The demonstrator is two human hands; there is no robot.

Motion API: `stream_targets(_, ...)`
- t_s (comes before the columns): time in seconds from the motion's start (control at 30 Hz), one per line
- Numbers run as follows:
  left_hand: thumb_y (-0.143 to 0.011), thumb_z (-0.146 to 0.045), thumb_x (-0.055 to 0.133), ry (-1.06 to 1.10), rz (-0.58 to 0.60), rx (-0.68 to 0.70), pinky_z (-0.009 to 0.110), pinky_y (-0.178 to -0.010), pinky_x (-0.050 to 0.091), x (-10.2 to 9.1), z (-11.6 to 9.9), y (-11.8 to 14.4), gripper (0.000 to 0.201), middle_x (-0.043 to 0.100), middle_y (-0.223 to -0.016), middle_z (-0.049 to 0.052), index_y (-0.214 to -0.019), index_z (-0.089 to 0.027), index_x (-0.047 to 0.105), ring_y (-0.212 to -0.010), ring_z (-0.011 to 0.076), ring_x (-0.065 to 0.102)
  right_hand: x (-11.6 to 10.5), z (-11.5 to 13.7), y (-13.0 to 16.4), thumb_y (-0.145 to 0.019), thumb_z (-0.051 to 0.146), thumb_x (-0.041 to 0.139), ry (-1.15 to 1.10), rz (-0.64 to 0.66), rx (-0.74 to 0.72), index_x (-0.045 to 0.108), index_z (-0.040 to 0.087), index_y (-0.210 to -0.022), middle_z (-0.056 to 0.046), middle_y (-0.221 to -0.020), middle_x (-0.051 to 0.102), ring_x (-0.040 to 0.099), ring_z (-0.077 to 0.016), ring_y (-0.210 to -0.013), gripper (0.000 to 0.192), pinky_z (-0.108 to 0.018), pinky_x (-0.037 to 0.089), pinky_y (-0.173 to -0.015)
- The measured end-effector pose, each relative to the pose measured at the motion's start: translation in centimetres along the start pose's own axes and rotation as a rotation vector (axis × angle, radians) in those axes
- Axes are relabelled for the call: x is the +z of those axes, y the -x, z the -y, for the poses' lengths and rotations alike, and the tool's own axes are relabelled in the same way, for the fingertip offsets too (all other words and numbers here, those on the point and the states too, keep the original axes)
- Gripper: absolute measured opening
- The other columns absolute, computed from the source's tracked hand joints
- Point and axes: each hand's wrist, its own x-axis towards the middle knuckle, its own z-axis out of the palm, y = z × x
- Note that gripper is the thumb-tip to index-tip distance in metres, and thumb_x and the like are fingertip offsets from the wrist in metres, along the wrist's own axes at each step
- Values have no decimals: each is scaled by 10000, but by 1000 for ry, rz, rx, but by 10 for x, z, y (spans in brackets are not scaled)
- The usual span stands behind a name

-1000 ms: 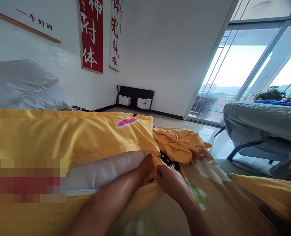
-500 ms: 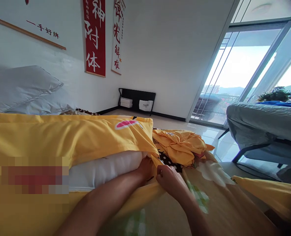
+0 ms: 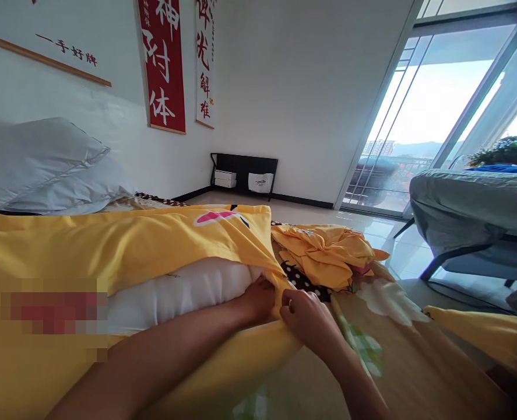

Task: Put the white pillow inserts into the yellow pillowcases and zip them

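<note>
Left hand (image 3: pixel 258 298) pressed against white pillow (image 3: pixel 175 291) at open corner of yellow pillowcase (image 3: pixel 144 248), on the bed; grip there apparently pressed together, fingers partly hidden. Right hand (image 3: pixel 306 315) just beside, grip pinching pillowcase edge. Crumpled yellow cloth (image 3: pixel 328 254) near, beyond both hands. Grey pillow (image 3: pixel 44 163) well apart at wall.

Support surface: bed (image 3: pixel 398 373), covered by a tan sheet with a floral and checked print. Lying directly on it: a white pillow (image 3: pixel 175 291) partly inside a yellow pillowcase (image 3: pixel 122 245) at left; a crumpled yellow cloth (image 3: pixel 328 254) over a dark polka-dot fabric (image 3: pixel 302 281) near centre; a grey pillow (image 3: pixel 44 166) against the wall; a further yellow fabric (image 3: pixel 489 338) at the right edge
</note>
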Motion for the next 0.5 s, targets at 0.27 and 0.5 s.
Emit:
stream_targets(0.27, -899, -300, 479, 45, 72, -15, 426, -1047, 282, -8, -10, 5, 350, 590, -1228, 97, -1208, -154, 556, -1177, 255, 470, 0, -3, 6, -773, 185, 441, 23, 19, -41, 611, 199, -716, -34, -725, 635, 504, -150, -683, 180, -261, 203, -573)
stream_targets(0.5, -842, -294, 553, 130, 34, -166, 364, -913, 384, 8, -11, -8, 267, 606, -1138, 92, -1082, -188, 600, -1070, 253, 530, -5, 1, 9, -770, 159, 433, -33, 69, -85, 590, 197, -666, -2, -650, 594, 472, -119, -622, 193, -252, 212, -567)
